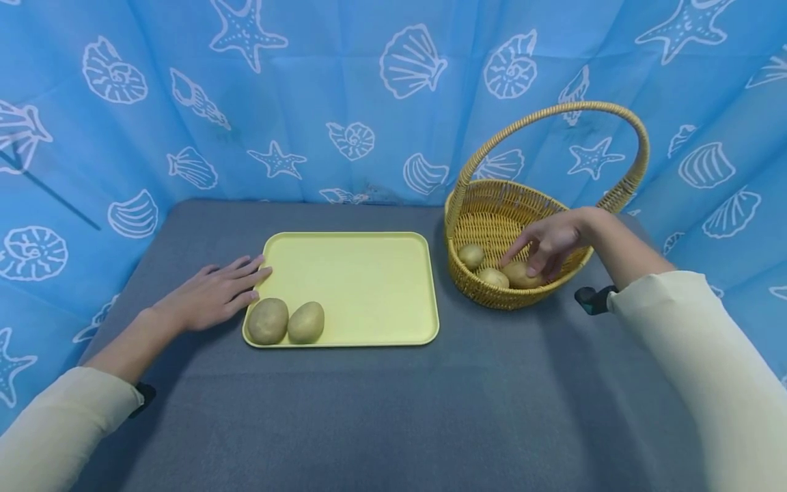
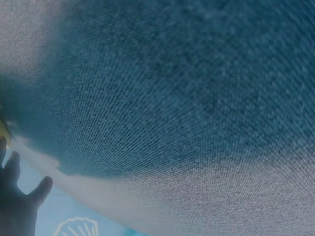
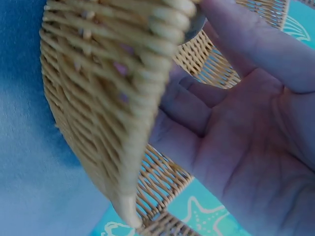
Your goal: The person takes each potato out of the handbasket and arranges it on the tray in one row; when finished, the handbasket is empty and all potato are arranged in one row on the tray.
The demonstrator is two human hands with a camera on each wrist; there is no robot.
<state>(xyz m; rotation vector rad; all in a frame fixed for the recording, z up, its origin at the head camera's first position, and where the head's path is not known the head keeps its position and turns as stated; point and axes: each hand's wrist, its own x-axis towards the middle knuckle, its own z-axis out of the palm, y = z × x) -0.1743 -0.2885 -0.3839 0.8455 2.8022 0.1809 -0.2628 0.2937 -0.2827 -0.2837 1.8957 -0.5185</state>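
Potatoes (image 1: 518, 275): 3 smooth tan ovals lying in woven wicker basket (image 1: 492, 213) w/ tall arched handle, at right on grey cloth table (image 1: 393, 410). 2 more potatoes (image 1: 286, 321) sit side by side on front-left corner of flat yellow plastic tray (image 1: 369, 273), rounded corners. Right hand (image 1: 553, 242) reaches over basket rim, fingers loosely curled, tips at nearest potato; can't tell if gripping yet. Left hand (image 1: 212, 295) flat on cloth, fingers straight & spread, tips touching tray's left edge.

Hidden and cropped parts

The right hand (image 1: 553, 240) partly hides one tan potato (image 1: 521, 275); the woven yellow wicker basket (image 3: 123, 98) is blurred and cropped.
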